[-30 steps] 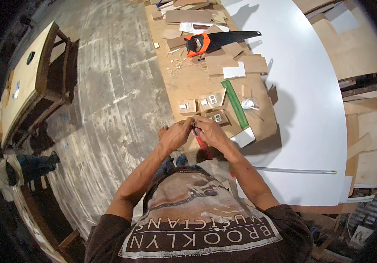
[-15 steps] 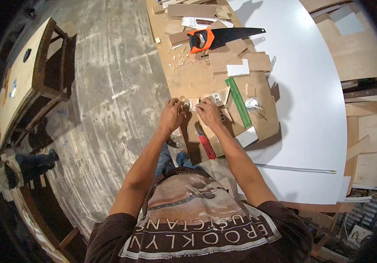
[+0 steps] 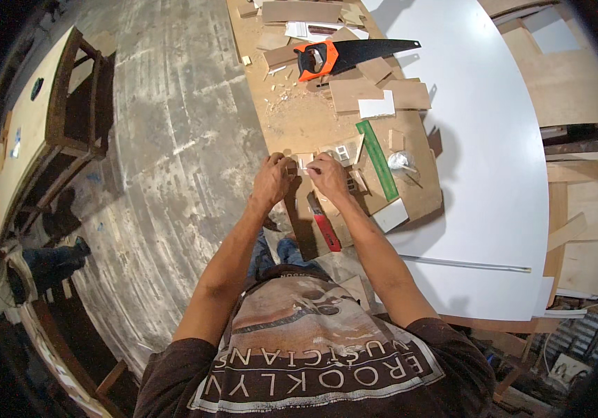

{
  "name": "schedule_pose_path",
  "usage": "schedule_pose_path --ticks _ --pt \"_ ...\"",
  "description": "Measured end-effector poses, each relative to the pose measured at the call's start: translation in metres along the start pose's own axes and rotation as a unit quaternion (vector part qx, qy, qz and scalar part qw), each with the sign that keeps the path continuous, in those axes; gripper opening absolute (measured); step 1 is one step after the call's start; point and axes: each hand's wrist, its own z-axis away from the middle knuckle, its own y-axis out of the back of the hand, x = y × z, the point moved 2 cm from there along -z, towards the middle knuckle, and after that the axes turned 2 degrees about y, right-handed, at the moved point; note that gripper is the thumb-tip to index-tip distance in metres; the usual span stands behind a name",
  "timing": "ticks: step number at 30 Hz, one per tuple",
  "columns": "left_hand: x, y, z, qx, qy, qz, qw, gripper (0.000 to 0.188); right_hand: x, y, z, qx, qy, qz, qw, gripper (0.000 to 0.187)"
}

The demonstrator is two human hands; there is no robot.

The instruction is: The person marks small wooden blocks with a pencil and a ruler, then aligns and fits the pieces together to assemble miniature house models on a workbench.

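Both hands meet over the near left edge of a brown work board (image 3: 292,129). Between them is a small pale piece (image 3: 304,160), too small to tell its kind. My left hand (image 3: 272,180) has its fingers curled and pressed together at the piece's left side. My right hand (image 3: 329,177) pinches at its right side, thumb and fingers closed. Just right of my right hand lie small white window-like frames (image 3: 342,152) and a green straight strip (image 3: 378,161). A red utility knife (image 3: 325,228) rests below the hands, its blade end toward them.
An orange-handled hand saw (image 3: 355,56) lies across wood offcuts (image 3: 355,96) at the board's far part. A foil-like silver cup (image 3: 402,163) stands right of the green strip. A large white sheet (image 3: 487,174) spreads to the right, with a thin metal rod (image 3: 466,264) on it.
The whole view has shifted slightly. Both hands stay at the same spot around the small piece, with only slight finger movement. The saw and knife keep their places on the board.
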Motion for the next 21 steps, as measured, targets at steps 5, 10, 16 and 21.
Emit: schedule_pose_path --ticks 5,10,16,21 --pt "-0.004 -0.001 -0.002 0.003 -0.003 -0.007 1.0 0.039 -0.004 0.0 -0.007 -0.016 -0.005 0.01 1.0 0.01" --pt "0.003 0.002 -0.006 -0.019 -0.019 -0.013 1.0 0.042 0.0 0.001 -0.011 -0.018 0.004 0.006 1.0 0.009" --pt "-0.002 0.0 -0.005 -0.025 0.013 -0.015 0.999 0.044 -0.007 0.004 -0.01 -0.033 -0.001 0.027 0.999 0.009" --pt "-0.004 -0.004 -0.006 -0.022 0.002 -0.014 1.0 0.045 -0.009 0.005 -0.01 -0.025 -0.003 0.03 0.999 0.009"
